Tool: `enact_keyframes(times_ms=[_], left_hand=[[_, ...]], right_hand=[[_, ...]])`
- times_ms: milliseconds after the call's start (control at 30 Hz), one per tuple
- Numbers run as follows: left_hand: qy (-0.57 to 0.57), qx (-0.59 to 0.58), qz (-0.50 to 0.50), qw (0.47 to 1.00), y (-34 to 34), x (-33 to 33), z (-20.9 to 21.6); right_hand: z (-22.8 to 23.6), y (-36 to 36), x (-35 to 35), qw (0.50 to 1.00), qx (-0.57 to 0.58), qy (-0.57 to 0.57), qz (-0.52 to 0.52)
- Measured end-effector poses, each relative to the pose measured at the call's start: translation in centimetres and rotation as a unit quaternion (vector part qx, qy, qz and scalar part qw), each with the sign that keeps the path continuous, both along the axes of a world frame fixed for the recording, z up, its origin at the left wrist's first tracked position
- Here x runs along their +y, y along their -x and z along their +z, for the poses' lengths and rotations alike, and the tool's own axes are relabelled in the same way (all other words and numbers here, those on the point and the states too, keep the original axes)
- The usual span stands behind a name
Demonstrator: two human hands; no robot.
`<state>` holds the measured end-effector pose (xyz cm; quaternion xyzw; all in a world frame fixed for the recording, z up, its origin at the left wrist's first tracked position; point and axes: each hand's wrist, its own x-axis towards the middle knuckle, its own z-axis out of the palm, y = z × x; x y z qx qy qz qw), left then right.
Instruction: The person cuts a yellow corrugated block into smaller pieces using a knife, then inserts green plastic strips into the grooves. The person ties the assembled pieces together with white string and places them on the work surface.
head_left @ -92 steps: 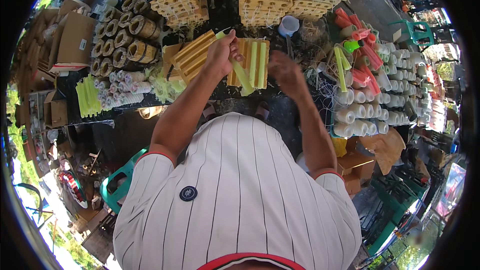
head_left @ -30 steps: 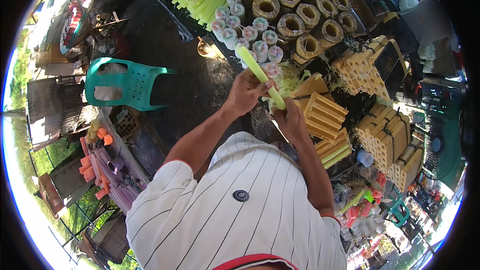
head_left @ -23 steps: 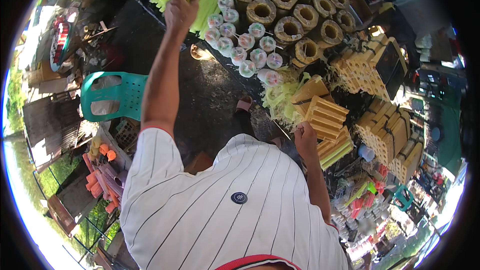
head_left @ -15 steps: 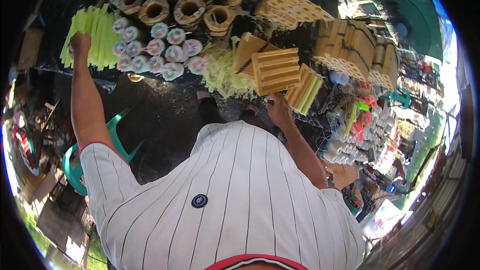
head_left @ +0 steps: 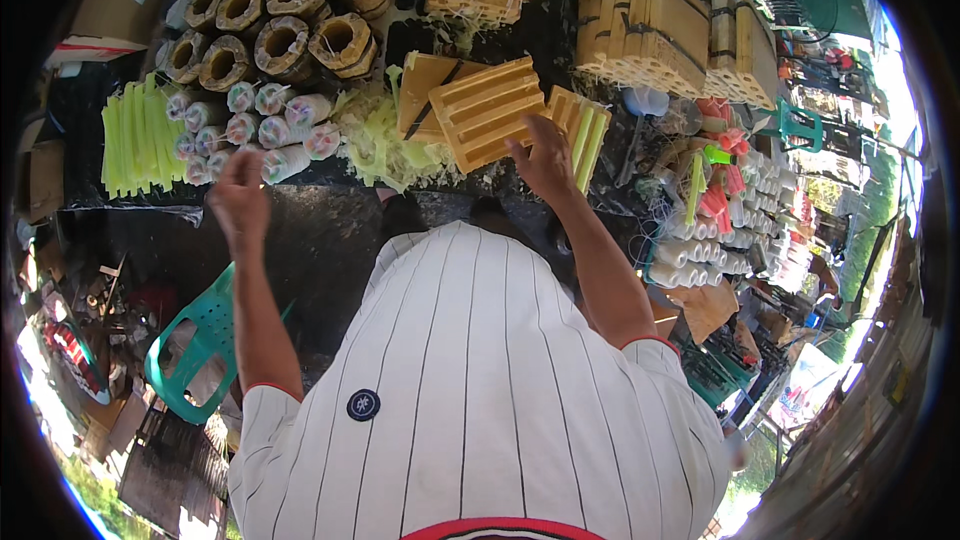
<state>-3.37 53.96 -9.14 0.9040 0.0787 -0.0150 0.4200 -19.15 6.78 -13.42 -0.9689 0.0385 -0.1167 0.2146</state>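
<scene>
My left hand (head_left: 240, 198) hovers by the near edge of the table, just in front of the plastic-wrapped rolls (head_left: 290, 125). Motion smears its fingers, and I cannot make out anything in them. To its left lie yellow-green candle-like sticks (head_left: 137, 135) in a row. My right hand (head_left: 546, 158) has thumb and fingers apart at the lower right corner of a yellow grooved board (head_left: 485, 118); whether it touches the board I cannot tell. Beside that hand a second grooved board (head_left: 566, 120) holds yellow-green sticks in its grooves. Pale green shavings (head_left: 385, 145) are heaped left of the boards.
Hexagonal, wax-coated tubes (head_left: 282, 42) stand behind the wrapped rolls. Strapped yellow blocks with holes (head_left: 645, 30) sit at the back right. White rolls (head_left: 690, 250) are stacked farther right. A green plastic chair (head_left: 195, 360) stands by my left arm.
My left hand has come off the yellow-green sticks and moved right, toward me. My right hand has risen from below the grooved board to its corner. The whole view has turned and shifted.
</scene>
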Motion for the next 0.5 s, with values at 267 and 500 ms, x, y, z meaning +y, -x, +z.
enact_keyframes(times_ms=[267,500], left_hand=[[0.461,0.376,-0.074,0.8,12.1,-25.1,-8.8],[0.505,0.219,0.0,0.835,12.0,-28.7,-7.7]], right_hand=[[-2.5,-5.4,1.7,0.948,-0.006,-0.034,0.317],[-2.1,-4.1,-13.7,0.968,0.2,0.119,-0.092]])
